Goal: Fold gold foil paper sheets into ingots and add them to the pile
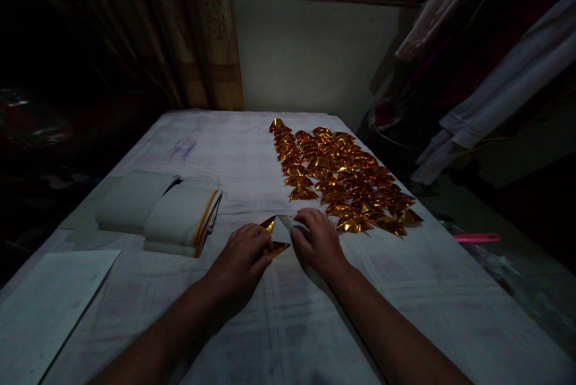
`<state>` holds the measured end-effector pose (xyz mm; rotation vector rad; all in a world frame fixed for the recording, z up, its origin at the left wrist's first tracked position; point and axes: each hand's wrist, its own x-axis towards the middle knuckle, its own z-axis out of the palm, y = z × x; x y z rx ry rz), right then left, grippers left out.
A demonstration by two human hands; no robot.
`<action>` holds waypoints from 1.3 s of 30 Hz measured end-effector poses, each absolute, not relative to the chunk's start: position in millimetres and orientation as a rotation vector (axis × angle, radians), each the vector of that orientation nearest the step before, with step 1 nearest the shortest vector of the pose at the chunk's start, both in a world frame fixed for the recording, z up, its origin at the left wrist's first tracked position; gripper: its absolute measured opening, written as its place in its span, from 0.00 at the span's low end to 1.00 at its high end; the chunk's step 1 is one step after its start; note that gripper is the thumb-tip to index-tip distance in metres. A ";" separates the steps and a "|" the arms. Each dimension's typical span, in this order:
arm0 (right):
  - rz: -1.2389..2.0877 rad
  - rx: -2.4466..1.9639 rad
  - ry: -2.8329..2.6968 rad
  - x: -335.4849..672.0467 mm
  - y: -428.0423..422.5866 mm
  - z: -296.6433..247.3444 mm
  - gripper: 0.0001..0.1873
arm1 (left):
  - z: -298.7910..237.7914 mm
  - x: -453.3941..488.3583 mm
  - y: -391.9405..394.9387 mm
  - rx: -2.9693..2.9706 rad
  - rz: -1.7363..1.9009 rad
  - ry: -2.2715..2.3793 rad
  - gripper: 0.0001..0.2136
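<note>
A partly folded sheet of gold foil paper (282,232), with its pale back showing, lies between my hands on the cloth-covered table. My left hand (247,250) is closed on its left side, fingers curled over the gold edge. At its right edge, my right hand (317,238) has bent fingers and the thumb by the paper; the fingertips partly hide the contact. Beyond my right hand stand many folded gold foil pieces (342,175) in rows. To the left lie stacks of pale-backed paper sheets (177,214) with gold edges.
A white sheet (58,301) lies at the table's near left. Curtains (193,31) hang behind on the left, and clothes (495,85) hang on the right. A pink handle (477,237) shows past the right edge of the table (216,145).
</note>
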<state>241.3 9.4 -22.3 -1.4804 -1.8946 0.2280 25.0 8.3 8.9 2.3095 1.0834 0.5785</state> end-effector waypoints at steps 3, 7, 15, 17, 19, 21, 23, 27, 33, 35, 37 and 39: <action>0.248 -1.529 -1.873 244.5 11.5 -23.5 0.12 | 14.3 19.0 10.4 2.295 0.601 0.972 0.06; 0.360 -1.467 -1.890 247.6 12.3 -24.6 0.19 | 16.0 12.3 15.1 2.304 0.630 0.905 0.10; 0.311 -1.318 -2.021 246.6 16.1 -27.4 0.12 | 13.6 5.4 25.5 2.450 0.597 0.862 0.12; 0.211 -1.315 -2.086 246.0 16.2 -25.9 0.06 | 15.2 4.2 26.5 2.516 0.618 0.903 0.11; 0.117 -1.314 -2.141 246.1 15.7 -23.9 0.04 | 16.4 3.6 26.5 2.593 0.622 0.965 0.12; 0.056 -1.306 -2.180 246.7 15.4 -22.5 0.05 | 16.8 3.6 25.7 2.682 0.585 1.020 0.12; 0.013 -1.309 -2.202 247.7 16.1 -22.4 0.10 | 16.5 3.8 24.6 2.770 0.516 1.035 0.11; -0.077 -1.397 -2.203 250.0 20.5 -25.7 0.17 | 16.7 3.9 23.7 2.850 0.440 0.983 0.08; -0.151 -1.394 -2.161 248.3 22.1 -25.4 0.07 | 17.8 4.2 23.1 2.893 0.365 0.984 0.09; -0.165 -1.327 -2.164 245.7 19.4 -21.6 0.05 | 17.0 4.6 21.7 2.895 0.393 1.012 0.11; -0.148 -1.231 -2.181 242.7 15.9 -16.9 0.05 | 16.3 5.1 20.1 2.902 0.425 1.037 0.12; -0.098 -1.134 -2.211 240.1 12.1 -12.9 0.06 | 16.6 5.7 18.5 2.903 0.452 1.053 0.10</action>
